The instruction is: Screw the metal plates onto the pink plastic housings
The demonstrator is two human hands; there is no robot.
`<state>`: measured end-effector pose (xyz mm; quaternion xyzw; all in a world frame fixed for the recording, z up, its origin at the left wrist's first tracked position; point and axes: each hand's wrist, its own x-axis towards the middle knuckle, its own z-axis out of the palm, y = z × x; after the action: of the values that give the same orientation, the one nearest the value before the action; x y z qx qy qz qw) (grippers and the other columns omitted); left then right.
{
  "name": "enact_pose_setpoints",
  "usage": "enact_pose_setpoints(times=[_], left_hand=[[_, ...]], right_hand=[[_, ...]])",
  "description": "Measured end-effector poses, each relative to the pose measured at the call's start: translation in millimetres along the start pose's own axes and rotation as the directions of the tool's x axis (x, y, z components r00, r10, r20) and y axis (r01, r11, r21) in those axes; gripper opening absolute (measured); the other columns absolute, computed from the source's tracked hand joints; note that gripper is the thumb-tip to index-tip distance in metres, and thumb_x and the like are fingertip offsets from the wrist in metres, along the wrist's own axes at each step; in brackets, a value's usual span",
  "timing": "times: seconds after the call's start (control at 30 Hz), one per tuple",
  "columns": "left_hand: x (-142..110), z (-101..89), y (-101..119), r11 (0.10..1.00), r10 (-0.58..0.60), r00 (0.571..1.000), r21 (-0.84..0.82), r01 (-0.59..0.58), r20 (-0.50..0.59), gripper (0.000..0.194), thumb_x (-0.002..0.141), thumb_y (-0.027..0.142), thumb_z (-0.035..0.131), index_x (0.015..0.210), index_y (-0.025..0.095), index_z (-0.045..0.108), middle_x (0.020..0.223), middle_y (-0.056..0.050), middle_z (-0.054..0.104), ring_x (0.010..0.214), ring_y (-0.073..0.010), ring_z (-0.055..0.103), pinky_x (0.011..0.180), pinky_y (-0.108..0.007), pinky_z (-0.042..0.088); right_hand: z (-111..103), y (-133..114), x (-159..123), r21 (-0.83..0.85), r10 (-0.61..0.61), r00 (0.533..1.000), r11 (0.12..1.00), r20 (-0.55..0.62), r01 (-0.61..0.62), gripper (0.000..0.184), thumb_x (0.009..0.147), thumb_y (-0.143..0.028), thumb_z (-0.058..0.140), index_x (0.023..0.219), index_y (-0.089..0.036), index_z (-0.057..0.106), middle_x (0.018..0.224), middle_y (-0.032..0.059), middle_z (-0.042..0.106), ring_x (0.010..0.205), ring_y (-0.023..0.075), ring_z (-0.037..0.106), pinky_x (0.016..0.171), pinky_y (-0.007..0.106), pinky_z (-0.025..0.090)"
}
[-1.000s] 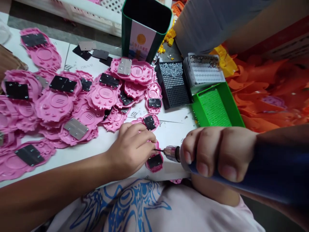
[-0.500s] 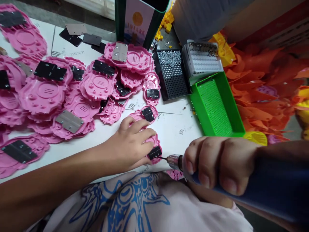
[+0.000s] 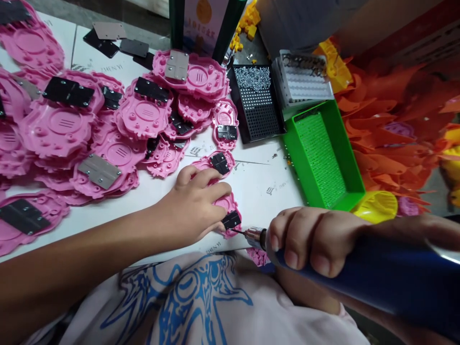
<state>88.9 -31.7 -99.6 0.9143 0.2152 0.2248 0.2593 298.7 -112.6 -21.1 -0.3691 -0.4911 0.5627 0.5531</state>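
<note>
My left hand (image 3: 197,203) lies over a small pink plastic shell (image 3: 227,203) and pins it to the white tabletop, fingers curled on its edge. A black plate (image 3: 231,220) sits at the shell's near end. My right hand (image 3: 316,239) is wrapped round a blue electric screwdriver (image 3: 381,273). Its thin bit (image 3: 237,231) points left and reaches the plate's lower edge; whether it sits in a screw is too small to tell. Just beyond my left fingers is another pink shell with a black plate (image 3: 220,163).
Pink shells (image 3: 57,127) with black or grey plates are piled at left. Loose plates (image 3: 133,48) lie behind them. A black screw tray (image 3: 257,115), a green tray (image 3: 323,158) and a clear box (image 3: 305,79) stand right of centre, beside orange pieces (image 3: 381,124).
The screwdriver and my right hand have shifted slightly left, and the bit's tip is now lower against the black plate. My left hand stays on the shell. The whole view has moved a little.
</note>
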Motion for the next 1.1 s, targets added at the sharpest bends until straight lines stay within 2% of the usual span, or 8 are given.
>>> enact_pose_setpoints(times=[0.17,0.3,0.4,0.5,0.57,0.77,0.9,1.1], left_hand=[[1,0.2,0,1.0,0.004,1.0,0.011,-0.003,-0.018,0.014,0.078,0.038,0.075,0.077,0.025,0.073,0.105,-0.002,0.067,0.11,-0.0273,0.044,0.09,-0.043,0.022],[1,-0.4,1,0.999,0.008,1.0,0.038,-0.007,-0.009,0.015,0.077,0.039,0.076,0.077,0.025,0.073,0.104,-0.003,0.067,0.109,-0.0273,0.044,0.09,-0.043,0.022],[1,0.1,0,0.998,0.018,1.0,0.059,-0.017,-0.015,0.016,0.077,0.04,0.076,0.076,0.024,0.073,0.103,-0.003,0.067,0.108,-0.027,0.045,0.09,-0.043,0.023],[1,1.2,-1,0.997,0.031,0.999,0.071,-0.029,-0.027,0.019,0.075,0.041,0.078,0.072,0.023,0.071,0.103,-0.003,0.067,0.107,-0.0268,0.044,0.089,-0.043,0.022],[1,1.6,-1,0.996,0.038,0.999,0.079,-0.036,-0.031,0.021,0.074,0.041,0.079,0.07,0.023,0.069,0.103,-0.002,0.067,0.107,-0.027,0.045,0.089,-0.043,0.022],[0,0.3,-1,0.989,0.077,0.996,0.128,-0.072,-0.036,0.024,0.069,0.041,0.082,0.072,0.022,0.068,0.105,-0.003,0.067,0.107,-0.0274,0.045,0.09,-0.043,0.023],[-1,-2.1,0,0.986,0.078,0.997,0.149,-0.079,0.012,0.032,0.067,0.048,0.082,0.08,0.022,0.07,0.109,-0.004,0.066,0.11,-0.0286,0.044,0.092,-0.044,0.023],[-1,-1.3,1,0.985,0.068,0.997,0.158,-0.071,0.022,0.028,0.07,0.045,0.081,0.077,0.021,0.068,0.108,-0.005,0.066,0.108,-0.0286,0.044,0.09,-0.044,0.023]], right_hand=[[4,11,5,-0.053,-0.135,0.99,0.99,-0.027,0.133,0.052,0.078,-0.042,0.071,0.126,-0.038,0.054,0.074,-0.0028,0.066,0.059,0.0169,0.064,0.057,0.036,0.057],[6,17,7,-0.004,-0.184,0.983,0.983,-0.01,0.184,0.06,0.072,-0.049,0.075,0.127,-0.035,0.054,0.076,-0.0027,0.067,0.061,0.0167,0.064,0.058,0.034,0.056],[5,12,3,0.016,-0.142,0.989,0.99,0.044,0.142,0.06,0.071,-0.047,0.076,0.126,-0.041,0.053,0.081,-0.0025,0.068,0.066,0.0177,0.065,0.061,0.035,0.056],[6,4,-2,-0.071,-0.051,0.999,0.996,-0.012,0.05,0.048,0.079,-0.044,0.069,0.125,-0.043,0.053,0.079,-0.0019,0.067,0.066,0.0182,0.064,0.064,0.038,0.055],[8,1,-4,-0.11,-0.032,0.997,0.994,-0.066,0.025,0.044,0.082,-0.043,0.066,0.125,-0.041,0.053,0.079,-0.0016,0.065,0.066,0.0181,0.064,0.065,0.039,0.055],[12,11,0,-0.087,-0.163,0.985,0.984,-0.053,0.158,0.056,0.077,-0.05,0.067,0.128,-0.036,0.05,0.077,-0.0028,0.062,0.063,0.0157,0.061,0.06,0.035,0.055],[8,11,-2,-0.089,-0.137,0.99,0.987,-0.044,0.133,0.046,0.082,-0.049,0.062,0.126,-0.037,0.052,0.077,-0.0018,0.063,0.063,0.0172,0.061,0.06,0.038,0.054],[1,7,-6,-0.128,-0.09,0.996,0.988,-0.027,0.085,0.051,0.079,-0.05,0.068,0.126,-0.045,0.051,0.073,-0.0036,0.065,0.064,0.018,0.063,0.061,0.037,0.053]])
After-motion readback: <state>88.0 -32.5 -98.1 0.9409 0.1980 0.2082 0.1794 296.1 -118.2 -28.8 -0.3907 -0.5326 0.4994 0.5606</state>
